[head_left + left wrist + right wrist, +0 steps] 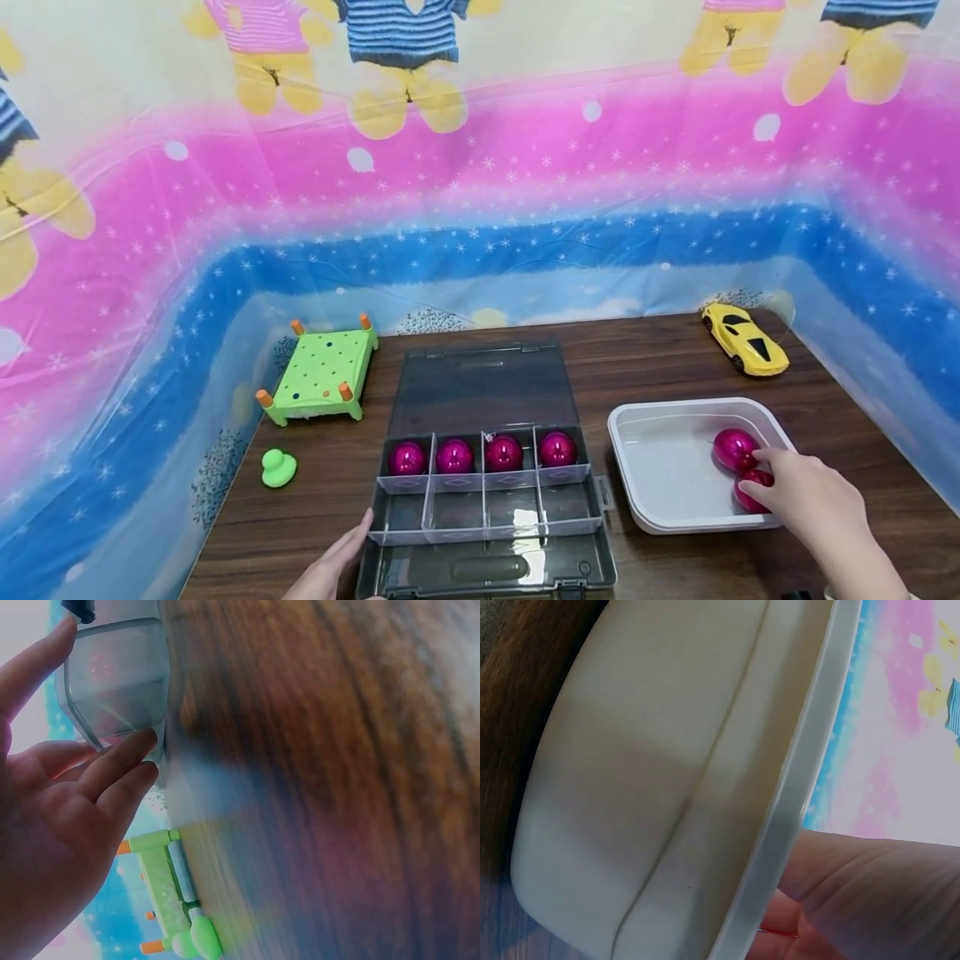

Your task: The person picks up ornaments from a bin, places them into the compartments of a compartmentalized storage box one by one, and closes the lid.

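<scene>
My right hand (819, 498) reaches into a white plastic tub (660, 475), its thumb and fingers around the nearer of two shiny magenta baubles (748, 493). The other bauble (733, 448) lies just behind, by my fingertips. In the right wrist view, the tub's wall hides the baubles and most of the fingers. A clear grey divided box (456, 510) stands open, its lid (483, 387) laid back. Each back-row compartment holds a magenta bauble (454, 457); the row in front shows bare. My left hand (333, 567) touches the box's left side with extended fingers.
At the back left stands a green toy bed (324, 371) with orange posts. In front of it sits a small green duck (278, 468). A yellow toy car (745, 340) is at the back right, behind the tub. Patterned cloth hangs around the wooden table (645, 358).
</scene>
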{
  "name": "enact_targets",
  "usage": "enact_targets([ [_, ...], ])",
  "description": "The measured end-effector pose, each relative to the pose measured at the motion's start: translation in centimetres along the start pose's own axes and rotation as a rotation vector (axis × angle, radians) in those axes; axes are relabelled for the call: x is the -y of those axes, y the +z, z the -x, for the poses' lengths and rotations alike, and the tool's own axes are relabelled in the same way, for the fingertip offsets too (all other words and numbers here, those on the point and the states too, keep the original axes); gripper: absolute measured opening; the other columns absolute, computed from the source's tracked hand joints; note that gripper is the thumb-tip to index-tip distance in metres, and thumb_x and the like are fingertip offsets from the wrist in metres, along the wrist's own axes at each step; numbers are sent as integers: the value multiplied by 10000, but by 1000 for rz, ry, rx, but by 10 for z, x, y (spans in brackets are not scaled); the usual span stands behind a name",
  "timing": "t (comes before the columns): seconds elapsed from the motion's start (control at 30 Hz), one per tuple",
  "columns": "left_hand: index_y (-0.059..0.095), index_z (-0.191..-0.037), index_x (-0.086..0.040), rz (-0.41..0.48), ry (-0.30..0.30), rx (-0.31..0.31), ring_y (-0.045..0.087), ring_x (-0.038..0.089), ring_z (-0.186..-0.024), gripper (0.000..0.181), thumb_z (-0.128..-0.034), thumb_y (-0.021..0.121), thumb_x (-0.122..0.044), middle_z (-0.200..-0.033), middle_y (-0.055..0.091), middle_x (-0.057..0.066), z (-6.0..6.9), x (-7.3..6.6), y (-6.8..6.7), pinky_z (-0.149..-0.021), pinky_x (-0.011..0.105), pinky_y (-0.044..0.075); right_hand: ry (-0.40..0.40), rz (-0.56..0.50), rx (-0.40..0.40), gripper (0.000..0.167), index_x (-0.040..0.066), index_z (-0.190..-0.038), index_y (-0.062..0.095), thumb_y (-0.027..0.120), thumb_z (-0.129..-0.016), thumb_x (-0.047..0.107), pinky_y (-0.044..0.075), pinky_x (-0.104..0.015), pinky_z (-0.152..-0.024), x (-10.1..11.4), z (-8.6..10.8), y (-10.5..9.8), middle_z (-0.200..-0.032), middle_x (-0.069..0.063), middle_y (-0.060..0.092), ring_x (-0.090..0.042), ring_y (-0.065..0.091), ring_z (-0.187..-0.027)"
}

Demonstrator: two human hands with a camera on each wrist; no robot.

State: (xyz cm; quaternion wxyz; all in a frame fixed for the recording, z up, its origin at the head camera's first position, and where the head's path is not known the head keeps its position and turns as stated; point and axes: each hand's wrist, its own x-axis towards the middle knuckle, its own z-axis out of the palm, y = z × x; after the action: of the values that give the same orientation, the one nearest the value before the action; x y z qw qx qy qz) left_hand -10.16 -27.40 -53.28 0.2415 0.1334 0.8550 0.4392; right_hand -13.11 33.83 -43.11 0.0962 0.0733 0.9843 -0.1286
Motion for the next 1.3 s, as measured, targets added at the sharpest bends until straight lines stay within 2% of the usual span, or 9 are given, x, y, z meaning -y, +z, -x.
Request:
enact_targets([
  [0.1, 137, -1528, 2, -21, 8, -8, 301, 462, -1309, 978, -862, 710, -429, -1475, 269, 315, 1, -1, 1, -984, 451, 382, -6, 11, -1, 695, -104, -1148, 619, 831, -725, 405, 497, -548, -588, 0, 0, 2, -900, -260, 650, -323, 599, -727],
  [0.27, 157, -1494, 84, -58, 55, -24, 330, 500, -1277, 936, -885, 702, -372, -1431, 292, 372, 12, -39, -1, -959, 435, 397, -12, 23, -3, 608, -89, -1097, 651, 831, -734, 365, 501, -521, -589, 1, 0, 5, -859, -213, 663, -257, 575, -675],
  [0.33, 154, -1484, 104, -32, 62, -27, 322, 515, -1274, 925, -886, 708, -333, -1420, 285, 394, 16, -50, -1, -952, 479, 385, -8, 24, -2, 591, -87, -1091, 653, 833, -734, 348, 501, -514, -586, 1, 1, 6, -856, -206, 664, -251, 571, -671],
  [0.47, 148, -1475, 121, -50, 54, -24, 338, 514, -1262, 917, -895, 699, -327, -1406, 292, 405, 18, -58, -1, -942, 480, 397, -9, 24, -2, 568, -86, -1086, 656, 830, -742, 331, 499, -498, -575, 1, 2, 6, -835, -185, 664, -242, 557, -658],
  [0.6, 157, -1482, 108, -36, 54, -23, 332, 515, -1269, 935, -882, 710, -349, -1417, 287, 396, 14, -45, -1, -955, 541, 376, -15, 29, 1, 552, -81, -1072, 663, 827, -748, 334, 499, -500, -582, 1, 2, 5, -814, -155, 663, -235, 545, -651],
  [0.73, 142, -1520, 24, 20, -1, -7, 274, 496, -1316, 978, -861, 719, -411, -1478, 244, 335, 2, -11, 1, -986, 607, 308, -18, 30, 13, 554, -74, -1064, 670, 832, -741, 345, 501, -493, -584, 1, 1, 5, -789, -120, 659, -221, 535, -635],
  [0.87, 125, -1546, -61, 0, -9, -14, 248, 450, -1348, 1011, -839, 713, -480, -1518, 219, 275, -7, 17, 2, -1004, 613, 278, -16, 21, 25, 549, -76, -1060, 672, 831, -744, 344, 501, -469, -566, 2, 1, 5, -739, -71, 645, -204, 514, -598],
  [1.0, 117, -1550, -76, -60, 31, -33, 267, 427, -1345, 1018, -836, 704, -503, -1519, 233, 259, -6, 21, 2, -997, 561, 306, -22, 9, 25, 494, -52, -1006, 693, 822, -754, 352, 490, -442, -548, 4, 2, 4, -656, -21, 606, -197, 494, -570],
  [1.3, 131, -1543, -50, 26, -19, 7, 265, 454, -1342, 1007, -840, 721, -465, -1507, 232, 283, -10, 26, 2, -1004, 599, 286, -23, -10, 21, 546, -46, -1022, 692, 832, -728, 392, 495, -465, -561, 4, 3, 5, -719, -55, 644, -196, 523, -604],
])
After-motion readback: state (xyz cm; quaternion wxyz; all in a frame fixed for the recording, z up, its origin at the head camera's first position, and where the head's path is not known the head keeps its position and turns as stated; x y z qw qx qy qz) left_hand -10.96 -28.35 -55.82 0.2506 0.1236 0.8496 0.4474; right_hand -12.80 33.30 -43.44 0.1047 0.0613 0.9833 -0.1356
